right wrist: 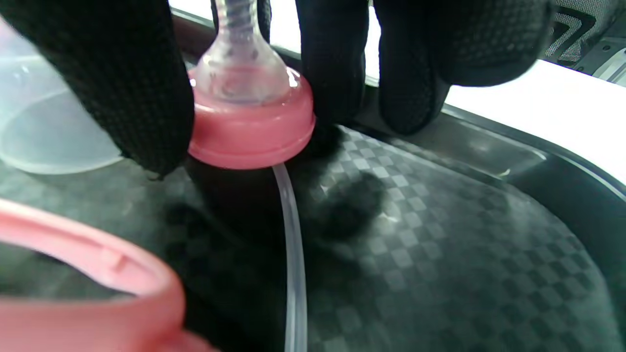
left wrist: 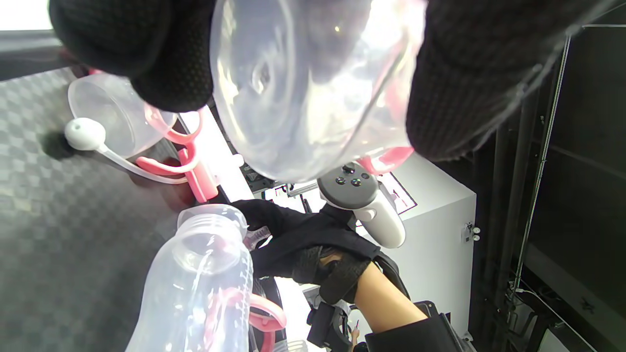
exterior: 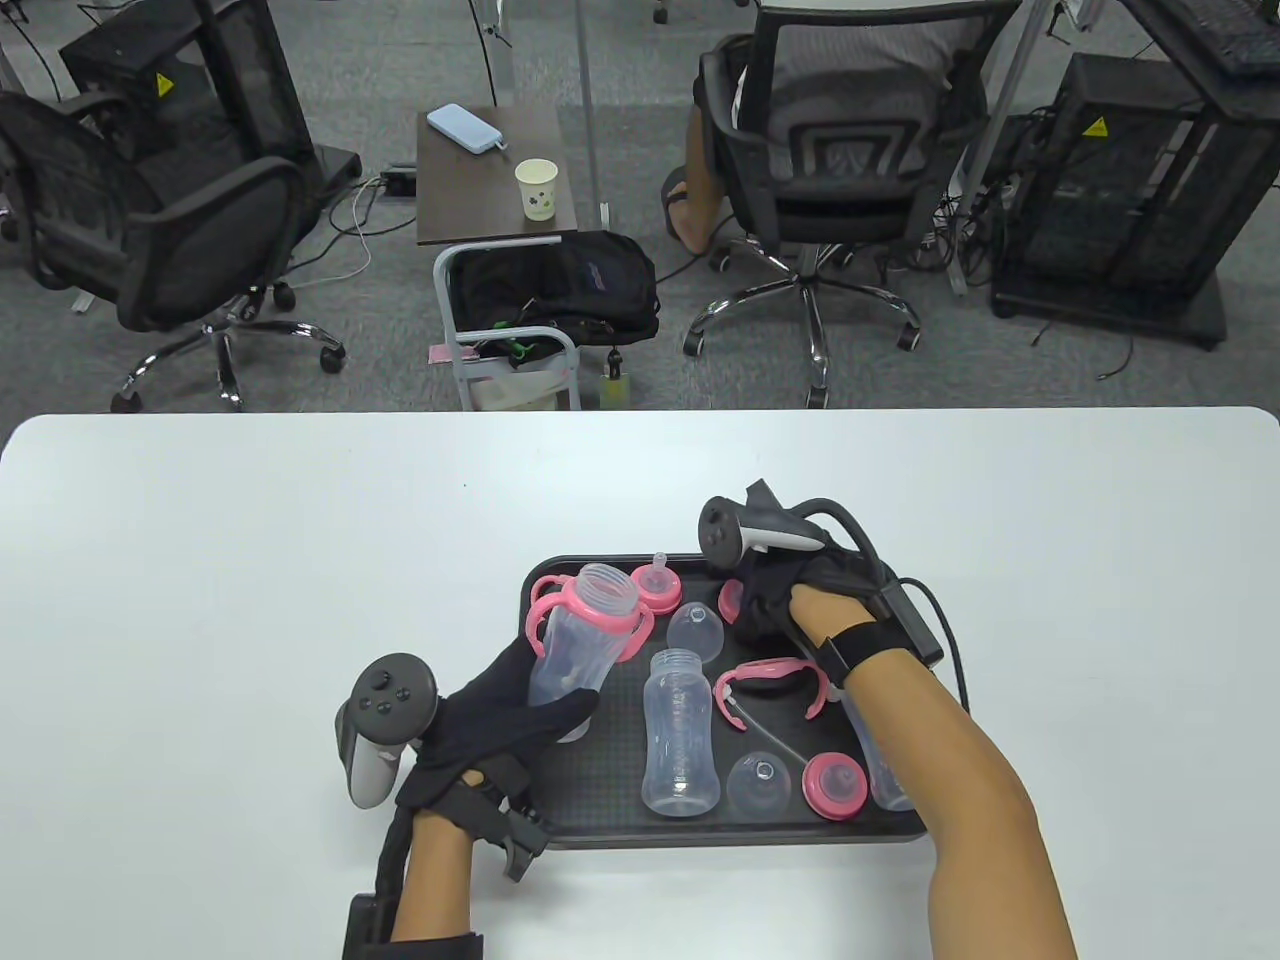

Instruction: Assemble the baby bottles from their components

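nipple collar in the right hand, open bottle waiting in the left

the pink nipple collar, a screw ring with a clear silicone teat standing up from it and a thin clear straw hanging below, sits at the far right part of the black tray. the right hand pinches it, thumb on one side and fingers on the other; whether it has left the tray floor is hard to tell, though the right wrist view suggests it hangs just above. it should be light, the ring stiff, the teat soft and easily squashed, so the ring's ribbed edge is the place to hold; the floppy straw will need steering into the bottle neck.

the left hand grips a clear bottle with pink handles around its lower body, tilted, mouth open toward the far side. thin plastic, light, smooth and a little slippery; a hold low on the body leaves the threads free.

on the tray lie another clear bottle, a loose pink handle ring, a clear dome cap, a second dome, a pink collar and one more collar with a teat. the tray rests on the white table.
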`<state>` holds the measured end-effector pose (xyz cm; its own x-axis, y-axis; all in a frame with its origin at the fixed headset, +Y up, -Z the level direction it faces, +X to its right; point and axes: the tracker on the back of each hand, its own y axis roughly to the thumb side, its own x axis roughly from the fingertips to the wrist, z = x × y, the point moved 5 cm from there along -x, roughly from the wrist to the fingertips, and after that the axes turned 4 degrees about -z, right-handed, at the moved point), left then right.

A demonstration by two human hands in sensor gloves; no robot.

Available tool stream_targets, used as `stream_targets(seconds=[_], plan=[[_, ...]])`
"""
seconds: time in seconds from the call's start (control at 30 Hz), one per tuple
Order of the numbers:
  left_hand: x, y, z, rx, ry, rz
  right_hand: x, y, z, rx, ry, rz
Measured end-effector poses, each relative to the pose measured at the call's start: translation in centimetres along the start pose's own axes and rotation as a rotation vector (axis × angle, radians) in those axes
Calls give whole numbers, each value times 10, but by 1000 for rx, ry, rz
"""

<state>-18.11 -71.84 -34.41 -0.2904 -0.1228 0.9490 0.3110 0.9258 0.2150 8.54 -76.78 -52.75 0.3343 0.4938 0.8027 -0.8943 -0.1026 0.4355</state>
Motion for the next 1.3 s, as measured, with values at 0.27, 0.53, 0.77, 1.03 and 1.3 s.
stream_targets(seconds=[0.27,0.53,0.77,1.03,1.3], plan=[[0,-1,-1,-12,-5,4,-1,4,1,51,-46,-11],[-1,0,-1,-7,-8,2,11,-9,-13,40,-121,-10],[-1,0,-3,-9,-14,-5,48,-35,-47,26,-292,18],[-1,4,-6,-15,-22,-21,81,-56,-71,1,-340,78],[-1,5,-9,-10,-31,-31,104,-62,-90,-28,-373,100]])
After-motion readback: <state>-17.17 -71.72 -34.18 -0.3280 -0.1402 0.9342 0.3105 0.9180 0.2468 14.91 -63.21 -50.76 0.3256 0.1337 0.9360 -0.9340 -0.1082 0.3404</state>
